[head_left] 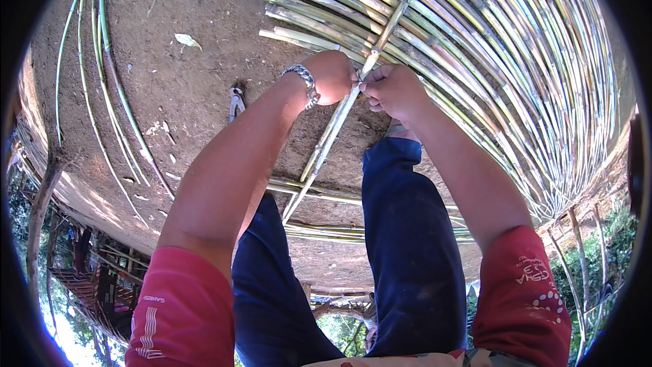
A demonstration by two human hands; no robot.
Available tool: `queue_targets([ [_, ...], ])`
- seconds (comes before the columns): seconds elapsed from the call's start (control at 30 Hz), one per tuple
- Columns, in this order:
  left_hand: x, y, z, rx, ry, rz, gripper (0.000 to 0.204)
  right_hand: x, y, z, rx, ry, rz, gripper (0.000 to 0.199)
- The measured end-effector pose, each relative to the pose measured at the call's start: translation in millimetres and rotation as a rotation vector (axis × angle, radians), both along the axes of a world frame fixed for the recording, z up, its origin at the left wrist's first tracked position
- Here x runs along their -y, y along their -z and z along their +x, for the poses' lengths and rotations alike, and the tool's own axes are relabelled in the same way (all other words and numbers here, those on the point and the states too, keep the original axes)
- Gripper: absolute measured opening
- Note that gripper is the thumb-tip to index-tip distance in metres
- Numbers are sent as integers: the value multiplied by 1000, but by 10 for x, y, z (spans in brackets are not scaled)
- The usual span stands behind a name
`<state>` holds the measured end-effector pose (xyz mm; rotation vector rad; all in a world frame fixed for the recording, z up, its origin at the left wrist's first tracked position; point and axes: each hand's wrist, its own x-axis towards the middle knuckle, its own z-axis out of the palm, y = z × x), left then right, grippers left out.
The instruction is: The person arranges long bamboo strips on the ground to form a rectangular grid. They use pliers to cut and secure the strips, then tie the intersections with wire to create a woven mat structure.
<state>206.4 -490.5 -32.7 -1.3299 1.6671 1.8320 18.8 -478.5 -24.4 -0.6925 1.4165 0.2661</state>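
My left hand (331,77), with a braided bracelet at its wrist, is closed in a fist beside a bamboo crosspiece (407,1). On the crosspiece's other side my right hand (397,93) is closed in a pinch. The fingertips of both hands meet over the crosspiece, and a thin dark bit shows between them, too small to name. Under the crosspiece lie many bamboo poles (468,54) side by side, forming a panel. Pincers (236,103) with open jaws lie on the ground beside my left forearm.
Long thin green canes (112,71) lie on the dirt ground (210,7) at the left. More poles (326,194) lie across the ground between my legs. A dry leaf (188,41) lies at upper left. Wooden posts (44,204) stand near the left edge.
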Motion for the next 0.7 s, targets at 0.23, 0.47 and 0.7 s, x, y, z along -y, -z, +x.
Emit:
queue_targets([
  [0.23, -185, 147, -6, -108, -587, 339, 18, 281, 7, -39, 58, -611, -496, 14],
  [0.47, -245, 213, 33, -175, -724, 395, 17, 160, -62, -79, 85, -607, -716, 9],
  [0.7, -67, 302, 67, 25, -432, 240, 14, -63, -109, -63, 25, -667, -921, 7],
])
